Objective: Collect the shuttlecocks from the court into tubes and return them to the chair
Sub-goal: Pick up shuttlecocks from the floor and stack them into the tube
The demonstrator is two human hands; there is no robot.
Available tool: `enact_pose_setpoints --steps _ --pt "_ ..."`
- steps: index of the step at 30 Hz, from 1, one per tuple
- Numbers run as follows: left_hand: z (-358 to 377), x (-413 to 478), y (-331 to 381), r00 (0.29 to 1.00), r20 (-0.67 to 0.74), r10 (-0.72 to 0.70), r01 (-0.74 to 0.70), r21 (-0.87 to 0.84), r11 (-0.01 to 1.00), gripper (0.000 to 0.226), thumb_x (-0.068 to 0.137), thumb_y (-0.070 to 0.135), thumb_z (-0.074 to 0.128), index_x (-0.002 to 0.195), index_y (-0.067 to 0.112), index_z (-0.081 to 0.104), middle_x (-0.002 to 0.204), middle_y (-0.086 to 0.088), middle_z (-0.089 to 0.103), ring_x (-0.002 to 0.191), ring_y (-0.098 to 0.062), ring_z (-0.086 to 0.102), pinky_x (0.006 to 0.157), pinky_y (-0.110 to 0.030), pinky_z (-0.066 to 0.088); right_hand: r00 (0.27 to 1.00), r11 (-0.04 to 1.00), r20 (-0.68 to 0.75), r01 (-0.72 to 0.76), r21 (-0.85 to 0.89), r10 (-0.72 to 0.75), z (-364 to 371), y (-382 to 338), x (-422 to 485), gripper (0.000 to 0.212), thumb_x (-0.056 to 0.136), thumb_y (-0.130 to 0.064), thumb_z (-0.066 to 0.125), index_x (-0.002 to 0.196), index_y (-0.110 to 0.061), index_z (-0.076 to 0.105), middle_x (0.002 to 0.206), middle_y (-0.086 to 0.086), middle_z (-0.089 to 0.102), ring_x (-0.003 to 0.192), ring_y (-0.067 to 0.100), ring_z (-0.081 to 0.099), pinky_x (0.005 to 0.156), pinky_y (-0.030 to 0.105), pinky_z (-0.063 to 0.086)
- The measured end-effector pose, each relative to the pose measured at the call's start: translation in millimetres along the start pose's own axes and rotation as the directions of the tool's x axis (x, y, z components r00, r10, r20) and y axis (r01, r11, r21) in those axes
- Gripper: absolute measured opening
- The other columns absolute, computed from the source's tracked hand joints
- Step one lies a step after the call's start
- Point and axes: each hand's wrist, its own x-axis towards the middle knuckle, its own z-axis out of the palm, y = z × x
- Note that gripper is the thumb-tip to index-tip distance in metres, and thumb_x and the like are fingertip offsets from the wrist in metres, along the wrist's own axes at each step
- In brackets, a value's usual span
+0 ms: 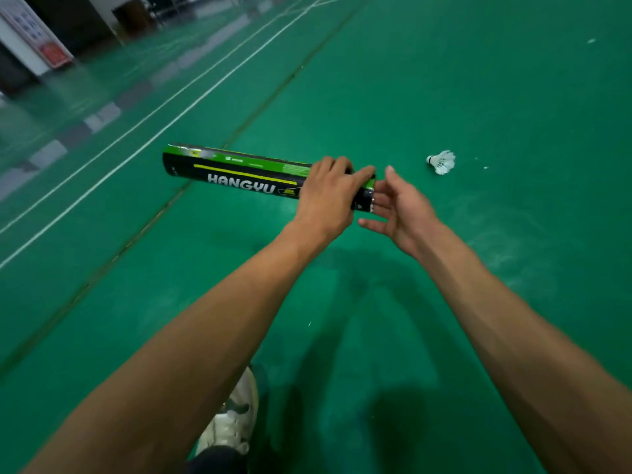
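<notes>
Our left hand [325, 193] grips the tube [239, 172] near its right end | our right hand [402, 210] spread loose, fingers [371, 223] at that end | shuttlecock [442, 161] on the court floor [444, 302] beyond our right hand, apart.

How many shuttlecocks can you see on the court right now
1. A white shuttlecock lies on its side on the green floor, just beyond the right hand. Others may be hidden inside the tube that the left hand grips.
</notes>
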Motion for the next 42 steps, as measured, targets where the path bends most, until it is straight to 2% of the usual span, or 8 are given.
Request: enact_pose_setpoints --steps 5,9,15,19,25,29,32,42 --pt "22 29 42 0.99 0.003 0.14 -0.139 -0.104 0.985 0.078 0.074 0.02 0.078 0.147 0.031 0.052 0.122 -0.007 0.061 0.112 -0.032 0.053 0.098 -0.041 0.039 0.997 0.999 -0.076 0.033 -0.019 -0.034 -54 -11 -5 0.036 0.104 -0.05 0.044 0.113 -0.016 0.054 0.106 0.014 0.05 0.102 0.022 0.059 0.064 0.035 0.061" --pt "40 45 76 0.979 -0.03 0.2 -0.201 -0.255 0.946 0.078 0.073 0.019 0.08 0.147 0.027 0.054 0.122 -0.009 0.061 0.114 -0.032 0.054 0.1 -0.041 0.038 0.986 0.996 -0.138 0.092 -0.003 -0.092 -81 -23 -25 0.031 0.105 -0.046 0.044 0.092 -0.021 0.058 0.082 0.003 0.054 0.087 0.015 0.057 0.062 0.033 0.062" --pt "56 61 116 0.946 -0.091 0.311 -0.321 -0.405 0.856 0.085 0.064 0.026 0.09 0.143 0.026 0.06 0.122 -0.008 0.062 0.116 -0.031 0.053 0.103 -0.04 0.038 0.963 0.97 -0.177 0.176 -0.167 -0.205 -93 -24 -39 0.027 0.105 -0.045 0.041 0.107 -0.028 0.062 0.099 0.0 0.067 0.086 0.011 0.057 0.063 0.031 0.041" --pt "55 81 110 0.919 -0.104 0.379 -0.386 -0.426 0.818 0.086 0.067 0.024 0.089 0.147 0.028 0.056 0.124 -0.006 0.061 0.118 -0.028 0.052 0.105 -0.038 0.038 0.947 0.964 -0.212 0.211 -0.161 -0.243 -86 -34 -34 0.025 0.105 -0.04 0.044 0.104 -0.027 0.065 0.099 0.001 0.068 0.088 0.014 0.06 0.063 0.033 0.047" --pt "61 117 95 0.936 -0.189 0.297 -0.352 -0.456 0.818 0.078 0.07 0.014 0.082 0.143 0.027 0.058 0.118 -0.008 0.064 0.108 -0.032 0.056 0.097 -0.043 0.045 0.671 0.819 -0.514 0.261 -0.511 -0.534 -92 -64 -14 0.037 0.106 -0.029 0.049 0.086 -0.008 0.072 0.087 0.014 0.075 0.082 0.025 0.074 0.053 0.031 0.056" --pt "66 138 89 0.929 -0.196 0.313 -0.369 -0.482 0.794 0.079 0.073 0.015 0.083 0.146 0.028 0.056 0.121 -0.006 0.063 0.11 -0.029 0.055 0.097 -0.041 0.044 0.767 0.722 -0.346 0.21 -0.66 -0.54 -93 -67 -14 0.027 0.105 -0.028 0.053 0.102 -0.013 0.075 0.105 0.007 0.077 0.103 0.012 0.073 0.072 0.041 0.063" --pt "74 144 94 0.909 -0.22 0.354 -0.417 -0.498 0.76 0.077 0.074 0.016 0.082 0.145 0.029 0.057 0.121 -0.005 0.063 0.11 -0.028 0.055 0.096 -0.039 0.042 0.824 0.762 -0.334 0.17 -0.624 -0.457 -94 -65 -6 0.031 0.106 -0.031 0.051 0.114 -0.011 0.073 0.118 0.006 0.073 0.115 0.011 0.067 0.08 0.043 0.063" --pt "86 161 95 0.894 -0.301 0.332 -0.447 -0.643 0.622 0.063 0.082 0.018 0.077 0.142 0.029 0.061 0.119 -0.005 0.064 0.108 -0.028 0.055 0.095 -0.04 0.043 0.813 0.799 -0.461 0.01 -0.601 -0.357 -77 -82 3 0.041 0.104 -0.045 0.049 0.117 -0.013 0.071 0.123 0.001 0.071 0.119 0.007 0.063 0.084 0.042 0.062"
